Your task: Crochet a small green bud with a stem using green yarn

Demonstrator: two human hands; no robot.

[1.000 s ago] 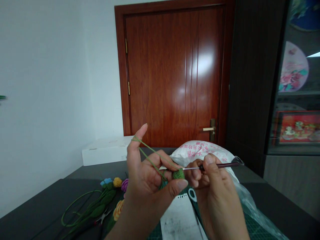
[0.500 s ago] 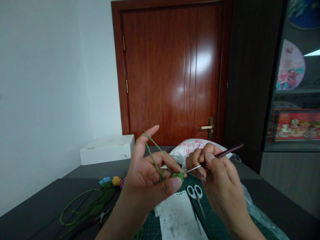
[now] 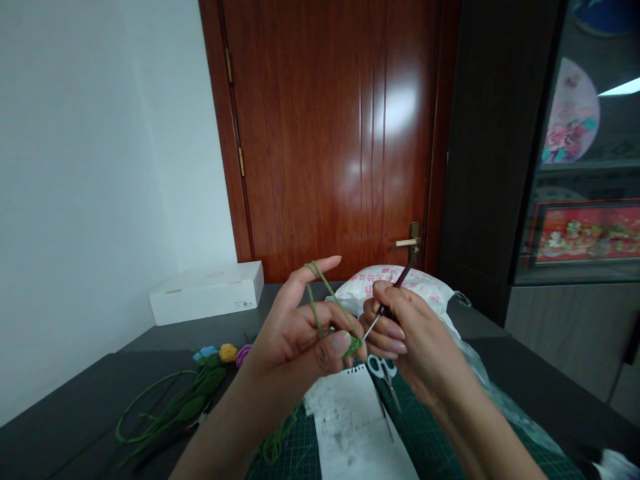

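Note:
Between thumb and fingers, my left hand point(image 3: 300, 333) pinches a small green crochet piece point(image 3: 354, 345). Green yarn point(image 3: 325, 283) loops over its raised index finger and runs down to the piece. My right hand point(image 3: 400, 320) is closed round the dark handle of a crochet hook point(image 3: 383, 308). The hook's metal shaft slants down to the left, its tip at the edge of the green piece; whether it sits inside a stitch is too small to tell. More loose green yarn point(image 3: 277, 437) lies below my left forearm.
White-handled scissors point(image 3: 385, 370) and a notepad page point(image 3: 353, 420) lie on a green cutting mat point(image 3: 435, 427). Crocheted flowers point(image 3: 227, 353) with green stems point(image 3: 170, 413) are at left. Behind stand a white box point(image 3: 207, 293) and a white plastic bag point(image 3: 370, 277).
The hook has swung from nearly level to steeply slanted, handle end up. My left index finger has tipped to the right, and the green piece has turned. The view has shifted slightly.

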